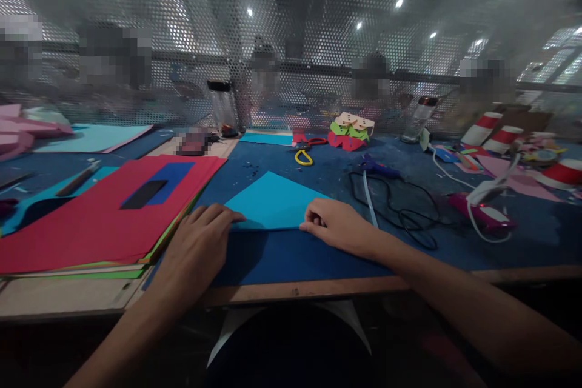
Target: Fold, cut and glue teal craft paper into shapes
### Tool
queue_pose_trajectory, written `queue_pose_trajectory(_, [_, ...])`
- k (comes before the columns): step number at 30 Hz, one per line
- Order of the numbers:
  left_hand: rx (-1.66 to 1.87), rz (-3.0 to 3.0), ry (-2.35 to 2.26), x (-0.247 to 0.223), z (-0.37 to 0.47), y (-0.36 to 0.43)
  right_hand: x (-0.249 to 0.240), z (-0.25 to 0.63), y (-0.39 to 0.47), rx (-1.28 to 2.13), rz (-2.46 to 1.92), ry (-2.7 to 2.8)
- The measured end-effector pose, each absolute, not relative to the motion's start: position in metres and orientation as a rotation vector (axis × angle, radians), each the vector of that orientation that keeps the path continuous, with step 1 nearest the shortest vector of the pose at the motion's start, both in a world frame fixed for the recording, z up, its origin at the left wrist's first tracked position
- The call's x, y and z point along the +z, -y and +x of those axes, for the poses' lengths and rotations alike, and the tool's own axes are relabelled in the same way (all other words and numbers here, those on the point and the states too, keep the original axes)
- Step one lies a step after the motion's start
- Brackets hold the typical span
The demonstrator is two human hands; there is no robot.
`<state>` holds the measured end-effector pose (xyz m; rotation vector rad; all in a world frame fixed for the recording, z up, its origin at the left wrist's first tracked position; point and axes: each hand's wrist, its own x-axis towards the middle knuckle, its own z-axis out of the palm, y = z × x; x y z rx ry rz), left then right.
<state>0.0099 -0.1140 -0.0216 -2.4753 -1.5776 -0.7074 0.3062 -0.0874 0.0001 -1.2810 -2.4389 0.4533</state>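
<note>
A bright blue sheet of paper (271, 201), folded into a triangle, lies on the dark blue mat with its point away from me and its straight edge towards me. My left hand (200, 239) is closed over the left corner, bent fingers together and a fingertip on the sheet; it hides that corner. At the opposite end, my right hand (336, 224) has its fingers curled in and its thumb and fingertips pressed at the straight edge.
Left lies a stack of coloured paper (104, 224). Scissors (304, 154) and a folded paper piece (350, 131) are behind the sheet. A glue gun (382, 168), its black cord (404, 215) and a magenta device (484, 213) lie right. Bottles stand before a perforated metal screen (291, 24).
</note>
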Motion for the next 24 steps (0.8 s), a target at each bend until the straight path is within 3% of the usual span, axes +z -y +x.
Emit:
queue_pose_trajectory(7, [-0.749,-2.770,1.550,-0.013,0.040,0.111,0.001,0.306,0.087,0.446,-1.282,2.438])
queue_pose_trajectory(24, [-0.642,-2.772,1.747,-0.008,0.043,0.094,0.002,0.305,0.086,0.460,-1.313,2.449])
